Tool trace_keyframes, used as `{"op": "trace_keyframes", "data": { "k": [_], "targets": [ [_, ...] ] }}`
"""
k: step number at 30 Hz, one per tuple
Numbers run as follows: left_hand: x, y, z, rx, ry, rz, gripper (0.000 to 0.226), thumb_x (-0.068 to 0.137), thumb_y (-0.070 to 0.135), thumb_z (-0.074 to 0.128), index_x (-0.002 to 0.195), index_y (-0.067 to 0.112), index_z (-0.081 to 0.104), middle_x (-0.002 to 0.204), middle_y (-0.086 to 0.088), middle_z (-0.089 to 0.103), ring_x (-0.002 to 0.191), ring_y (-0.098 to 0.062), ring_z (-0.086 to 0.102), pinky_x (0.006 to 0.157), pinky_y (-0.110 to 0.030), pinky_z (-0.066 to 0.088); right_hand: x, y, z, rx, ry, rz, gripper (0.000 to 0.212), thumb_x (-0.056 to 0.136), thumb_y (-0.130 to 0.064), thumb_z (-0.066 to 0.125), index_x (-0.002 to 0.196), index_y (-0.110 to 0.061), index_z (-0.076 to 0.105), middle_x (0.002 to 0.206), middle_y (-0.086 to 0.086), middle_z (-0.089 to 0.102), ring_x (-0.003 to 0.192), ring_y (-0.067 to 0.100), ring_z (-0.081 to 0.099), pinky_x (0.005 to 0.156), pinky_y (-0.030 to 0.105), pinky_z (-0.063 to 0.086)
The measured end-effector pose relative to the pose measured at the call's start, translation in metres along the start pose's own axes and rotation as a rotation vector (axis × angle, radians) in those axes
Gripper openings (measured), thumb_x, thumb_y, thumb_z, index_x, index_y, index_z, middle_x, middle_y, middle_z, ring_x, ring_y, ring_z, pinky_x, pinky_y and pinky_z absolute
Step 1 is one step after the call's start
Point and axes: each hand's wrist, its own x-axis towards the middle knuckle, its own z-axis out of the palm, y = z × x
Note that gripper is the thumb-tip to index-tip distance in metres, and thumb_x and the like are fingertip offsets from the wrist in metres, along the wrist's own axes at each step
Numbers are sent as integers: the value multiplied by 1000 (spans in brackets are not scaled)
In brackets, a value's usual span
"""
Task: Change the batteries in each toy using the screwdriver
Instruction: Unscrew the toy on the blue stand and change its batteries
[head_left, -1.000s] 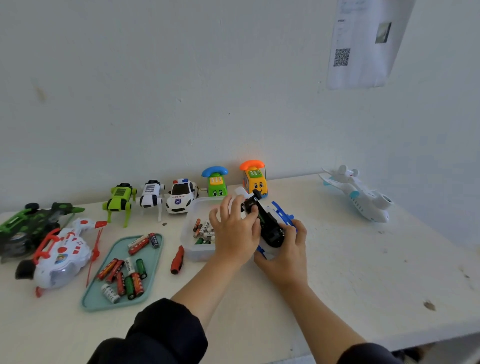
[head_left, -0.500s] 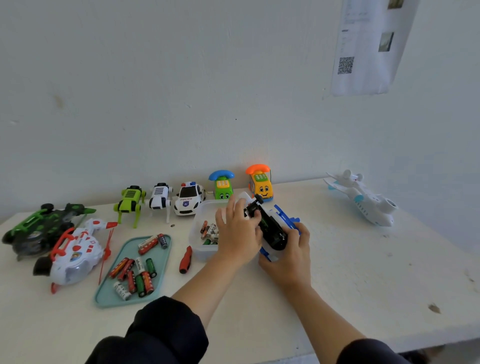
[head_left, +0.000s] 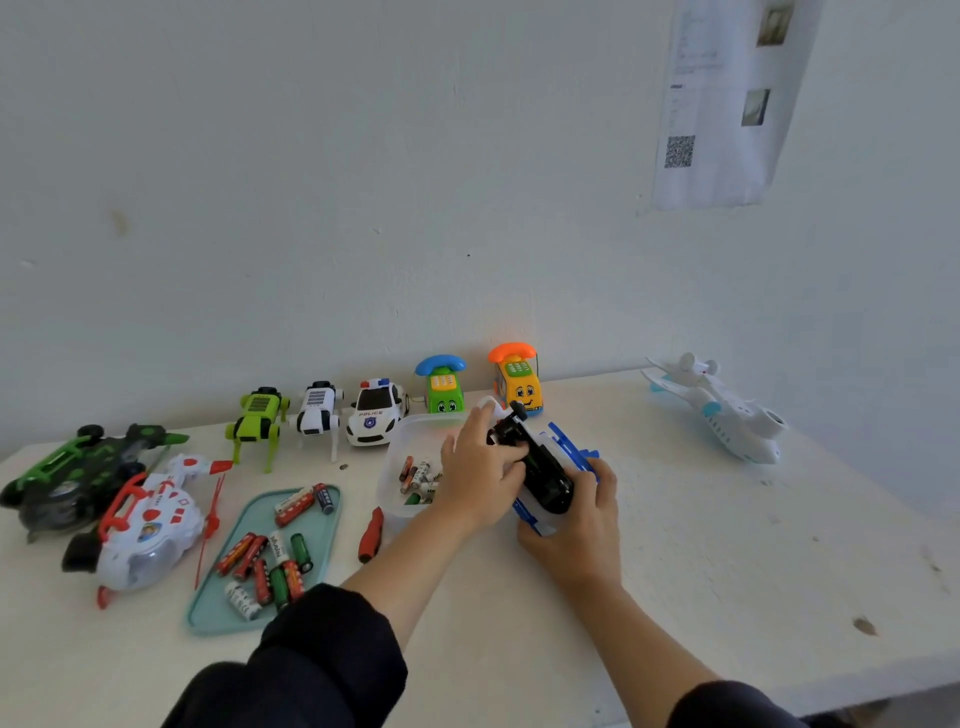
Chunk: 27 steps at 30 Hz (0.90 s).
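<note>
Toy in hands: a blue and white toy (head_left: 550, 467) with a black underside turned up. It is in the middle of the table, held between both hands.
Left hand: the left hand (head_left: 480, 475) lies over the far, left side of the toy. Its fingers curl onto the black part and hold it.
Right hand: the right hand (head_left: 582, 525) is at the near, right end of the toy. Its fingers wrap round that end and grip it from below.
Screwdriver: the red screwdriver (head_left: 371, 534) lies flat on the table, left of the left arm. No hand touches it.
Clear box: a clear box (head_left: 400, 467) sits just left of the toy, partly under the left hand. It has batteries inside.
Green tray: a green tray (head_left: 260, 558) lies left of the screwdriver, with many loose batteries (head_left: 270, 564) on it.
Back row: a green robot dog (head_left: 257, 418), a white robot dog (head_left: 318, 410), a police car (head_left: 375, 413), a green phone toy (head_left: 442, 385) and an orange phone toy (head_left: 518, 380) stand by the wall.
Far left: a green and black car (head_left: 78, 475) and a red and white helicopter (head_left: 148, 525).
Far right: a white plane (head_left: 719, 410), well apart from the hands.
Table: white table (head_left: 727, 571).
</note>
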Motion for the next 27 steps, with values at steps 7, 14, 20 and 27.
{"op": "trace_keyframes", "data": {
  "k": [7,14,20,27],
  "targets": [
    [-4,-9,-40,-155,299,-76,28,89,6,55,114,8,67,129,-13,48,115,-23,50,91,-19,31,-1,-1,-3,-16,-23,51,75,57,-19,84,121,-13,44,142,14,30,116,34,49,77,27,42],
    [-13,-54,-131,348,-358,-690,22,92,19,54,106,3,58,89,-13,64,84,-28,67,63,-30,51,-4,-6,-6,-43,-65,120,76,62,-19,83,127,-7,44,147,12,23,121,32,45,83,25,36],
    [-49,-84,-109,518,-587,-894,31,91,12,54,117,-4,52,86,-13,62,83,-24,66,79,-32,54,-4,-7,-5,-39,-71,128,77,61,-18,84,127,-4,45,146,15,25,122,35,45,87,29,39],
    [-55,-92,-85,675,-479,-823,30,89,8,51,118,5,55,109,-9,61,96,-23,60,77,-29,49,-4,-9,-9,-8,-85,151,76,63,-18,83,128,-6,44,146,12,24,122,31,43,88,25,35]
  ]
}}
